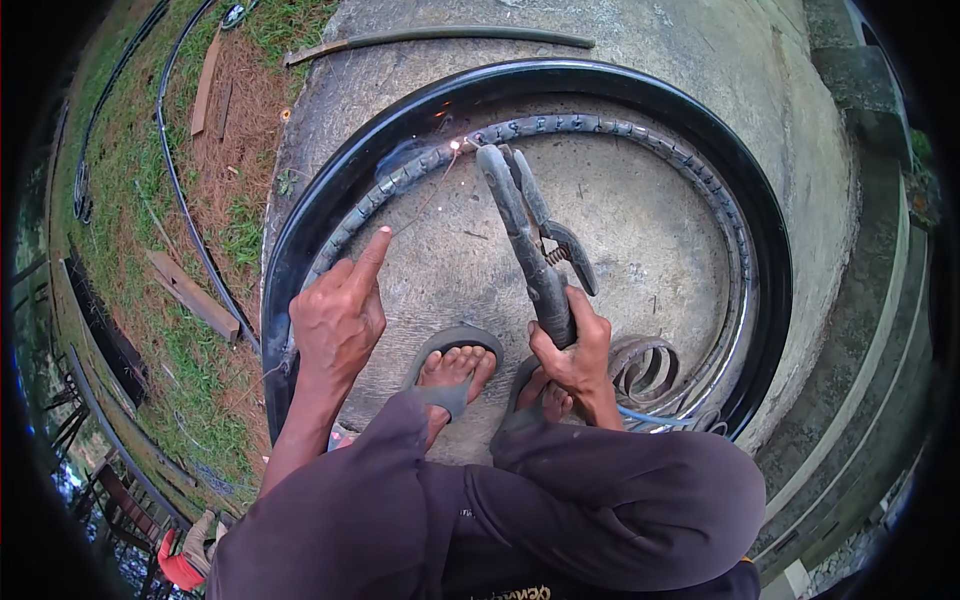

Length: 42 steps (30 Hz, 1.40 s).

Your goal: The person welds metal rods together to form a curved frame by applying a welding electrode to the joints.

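My right hand (pixel 572 352) grips the handle of a dark welding electrode holder (pixel 528 238), whose jaws point up and left. A thin rod (pixel 428 192) runs from near my left index finger to a small bright spark (pixel 455 146) on the twisted metal bar (pixel 620 130). That bar curves inside a large black metal ring (pixel 745 200) lying on the concrete (pixel 640 250). My left hand (pixel 340 315) hovers over the concrete with its index finger stretched out toward the rod, the other fingers curled. It holds nothing I can see.
My feet in grey flip-flops (pixel 452 375) stand inside the ring. A spiral metal scroll (pixel 648 368) and a blue cable (pixel 655 418) lie at the right. Black cables (pixel 185 190), wooden planks (pixel 193 295) and grass lie left of the slab. A long bar (pixel 440 38) lies at the top.
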Each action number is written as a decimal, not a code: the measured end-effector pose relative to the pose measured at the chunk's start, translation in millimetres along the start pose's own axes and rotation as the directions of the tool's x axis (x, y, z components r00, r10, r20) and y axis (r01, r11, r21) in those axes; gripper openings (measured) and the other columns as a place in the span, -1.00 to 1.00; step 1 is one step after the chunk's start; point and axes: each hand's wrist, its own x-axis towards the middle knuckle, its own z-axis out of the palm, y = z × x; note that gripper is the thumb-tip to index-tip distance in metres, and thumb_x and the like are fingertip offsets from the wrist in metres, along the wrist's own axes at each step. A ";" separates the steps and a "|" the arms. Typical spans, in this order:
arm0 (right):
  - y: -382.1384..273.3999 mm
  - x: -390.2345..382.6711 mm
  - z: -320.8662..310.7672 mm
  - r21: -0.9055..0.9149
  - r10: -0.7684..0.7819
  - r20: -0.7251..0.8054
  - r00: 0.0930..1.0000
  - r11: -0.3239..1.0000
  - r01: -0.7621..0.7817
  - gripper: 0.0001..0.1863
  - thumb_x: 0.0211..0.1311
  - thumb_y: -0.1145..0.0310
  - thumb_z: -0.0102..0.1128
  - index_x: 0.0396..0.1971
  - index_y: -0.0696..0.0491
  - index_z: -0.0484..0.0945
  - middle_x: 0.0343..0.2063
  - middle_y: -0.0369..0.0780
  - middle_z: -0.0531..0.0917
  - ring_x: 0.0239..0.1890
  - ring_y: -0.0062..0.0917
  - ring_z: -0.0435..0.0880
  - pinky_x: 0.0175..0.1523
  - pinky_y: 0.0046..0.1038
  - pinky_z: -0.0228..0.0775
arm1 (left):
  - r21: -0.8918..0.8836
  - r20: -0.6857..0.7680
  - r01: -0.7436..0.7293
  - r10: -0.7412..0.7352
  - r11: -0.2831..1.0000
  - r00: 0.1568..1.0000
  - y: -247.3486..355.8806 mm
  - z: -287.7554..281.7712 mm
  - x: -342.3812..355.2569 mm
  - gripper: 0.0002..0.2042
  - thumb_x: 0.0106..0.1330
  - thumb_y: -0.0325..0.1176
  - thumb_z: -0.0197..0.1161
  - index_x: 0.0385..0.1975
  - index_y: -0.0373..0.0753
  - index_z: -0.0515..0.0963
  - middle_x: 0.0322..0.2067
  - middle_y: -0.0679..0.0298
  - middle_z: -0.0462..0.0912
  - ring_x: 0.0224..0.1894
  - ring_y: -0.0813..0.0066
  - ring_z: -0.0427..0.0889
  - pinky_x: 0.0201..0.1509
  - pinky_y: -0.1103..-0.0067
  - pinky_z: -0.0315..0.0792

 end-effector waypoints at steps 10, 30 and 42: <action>2.3 10.3 3.7 -0.069 -0.001 0.042 0.999 0.998 0.004 -0.52 -0.01 0.43 0.32 -0.03 0.23 0.50 -0.62 -0.05 0.62 -0.57 -0.36 0.72 -0.41 -0.35 0.50 | 0.099 -0.048 -0.029 0.034 0.995 0.998 -0.5 13.7 -9.4 -0.47 0.12 -0.47 0.20 0.17 0.01 0.57 -0.60 0.34 0.41 -0.58 0.36 0.54 -0.53 0.40 0.40; 6.3 8.5 7.0 -0.032 0.056 0.087 0.995 0.998 -0.054 -0.52 -0.02 0.38 0.37 -0.06 0.22 0.53 -0.61 -0.17 0.57 -0.58 -0.58 0.56 -0.43 -0.45 0.41 | 0.191 -0.008 -0.063 0.066 0.980 0.998 -15.2 18.9 -16.1 -0.41 0.18 -0.52 0.23 0.28 0.07 0.50 -0.55 0.27 0.51 -0.52 0.31 0.60 -0.45 0.40 0.48; -4.9 4.9 5.6 -0.028 0.023 0.103 0.994 0.999 -0.020 -0.56 0.02 0.42 0.35 -0.06 0.20 0.54 -0.57 -0.27 0.56 -0.53 -0.64 0.52 -0.40 -0.51 0.40 | 0.025 0.022 0.173 -0.173 0.985 0.985 9.7 -40.7 -13.9 -0.48 0.20 -0.53 0.21 0.19 0.06 0.57 -0.50 0.21 0.61 -0.48 0.21 0.63 -0.38 0.34 0.49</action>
